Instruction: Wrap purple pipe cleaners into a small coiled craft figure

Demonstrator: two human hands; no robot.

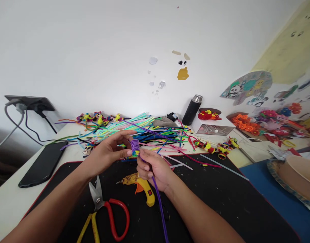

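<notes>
A small purple coil of fuzzy stem, with yellow and blue-green at its lower end, is held up between both hands. My left hand grips it from the left with thumb and fingers. From the right, my right hand pinches its lower end. A long purple stem hangs from my right hand down over the black mat. Below the hands lies a yellow glue gun. Scissors with red handles lie open to its left.
Many coloured stems are piled behind the hands. A black phone lies at left. Yellow-handled pliers are at the front. Small figures, a black flask and a white box stand at the back right.
</notes>
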